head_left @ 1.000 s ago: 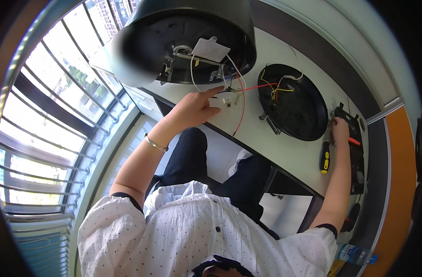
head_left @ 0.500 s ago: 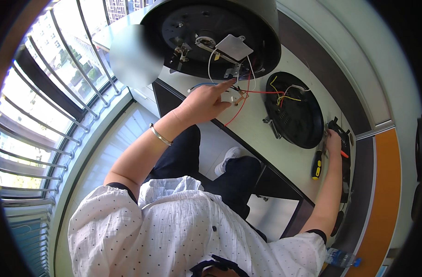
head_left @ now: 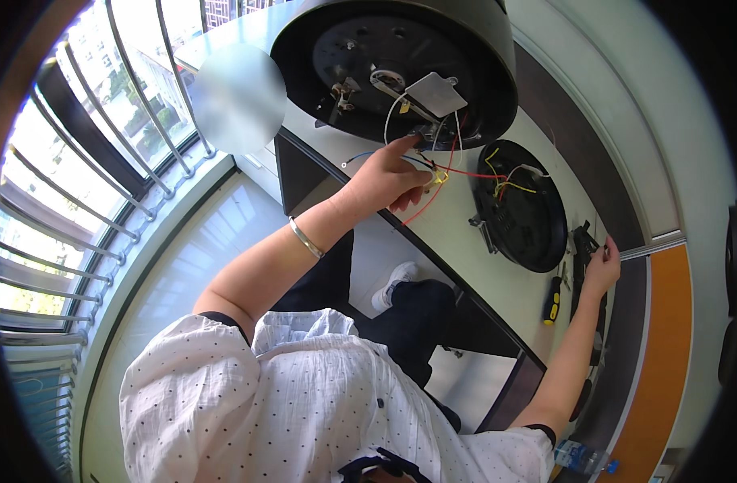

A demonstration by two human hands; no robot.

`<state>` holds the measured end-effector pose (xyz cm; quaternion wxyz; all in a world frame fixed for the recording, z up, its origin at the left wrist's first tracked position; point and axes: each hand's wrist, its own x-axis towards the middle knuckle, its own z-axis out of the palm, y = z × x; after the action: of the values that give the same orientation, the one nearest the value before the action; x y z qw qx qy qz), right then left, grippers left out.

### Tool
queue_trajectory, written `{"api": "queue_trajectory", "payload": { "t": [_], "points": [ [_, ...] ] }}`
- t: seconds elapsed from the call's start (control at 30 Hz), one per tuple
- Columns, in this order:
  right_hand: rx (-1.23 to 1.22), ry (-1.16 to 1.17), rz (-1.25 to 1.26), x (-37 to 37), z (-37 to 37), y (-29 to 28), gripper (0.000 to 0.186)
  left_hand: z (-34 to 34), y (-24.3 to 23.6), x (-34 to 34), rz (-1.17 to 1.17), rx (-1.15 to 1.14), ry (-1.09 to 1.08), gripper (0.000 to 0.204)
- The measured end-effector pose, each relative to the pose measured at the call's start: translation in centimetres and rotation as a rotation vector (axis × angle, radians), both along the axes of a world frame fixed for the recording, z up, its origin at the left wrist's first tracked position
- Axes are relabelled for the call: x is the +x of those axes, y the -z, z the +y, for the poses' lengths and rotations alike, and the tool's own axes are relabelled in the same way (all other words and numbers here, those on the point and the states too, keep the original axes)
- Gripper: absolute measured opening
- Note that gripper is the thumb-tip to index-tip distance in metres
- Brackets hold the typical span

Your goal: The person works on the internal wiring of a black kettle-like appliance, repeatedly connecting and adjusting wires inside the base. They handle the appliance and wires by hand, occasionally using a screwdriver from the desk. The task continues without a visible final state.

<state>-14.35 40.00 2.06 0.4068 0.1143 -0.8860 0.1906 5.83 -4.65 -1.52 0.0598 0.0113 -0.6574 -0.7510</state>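
A dark round cooker body (head_left: pixel 497 56) lies tipped at the top, its open underside showing a grey metal plate (head_left: pixel 437 94), brackets and wires. My left hand (head_left: pixel 385 179) reaches to its lower rim, index finger stretched against a small metal bracket (head_left: pixel 422 135), the other fingers partly curled. Red, yellow and blue wires (head_left: pixel 473 175) run beside this hand to a black round base cover (head_left: pixel 523 213) on the table. At the right, my right hand (head_left: pixel 602 271) is over a black tool case (head_left: pixel 582 241), fingertips pinched on something small and dark that I cannot make out.
A yellow-and-black screwdriver (head_left: pixel 552 300) lies on the pale table (head_left: pixel 457 233) next to the case. The table's dark front edge (head_left: pixel 465 286) runs diagonally above my legs. A water bottle (head_left: pixel 582 457) lies at the lower right. Window bars (head_left: pixel 135 121) line the left.
My right hand has shifted to the right across the tool case, away from the screwdriver. My left index finger stays at the cooker's rim. The whole view has shifted slightly.
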Motion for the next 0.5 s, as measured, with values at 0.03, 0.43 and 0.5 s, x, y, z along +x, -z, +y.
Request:
{"api": "queue_trajectory", "payload": {
  "t": [0.03,0.43,0.5],
  "points": [
    [-0.039,-0.043,0.008,1.6,-1.9,-1.2,0.028,0.2,0.1,0.1,0.011,0.033,-0.023,0.067],
    [0.096,-0.762,-0.103,17.8,-20.7,-5.3,0.024,-0.3,0.4,-0.7,0.128,0.140,-0.102,0.063],
    [0.102,-0.850,-0.128,18.7,-23.5,-4.0,0.023,-0.3,0.4,-0.7,0.136,0.184,-0.122,0.060]
  ]
}}
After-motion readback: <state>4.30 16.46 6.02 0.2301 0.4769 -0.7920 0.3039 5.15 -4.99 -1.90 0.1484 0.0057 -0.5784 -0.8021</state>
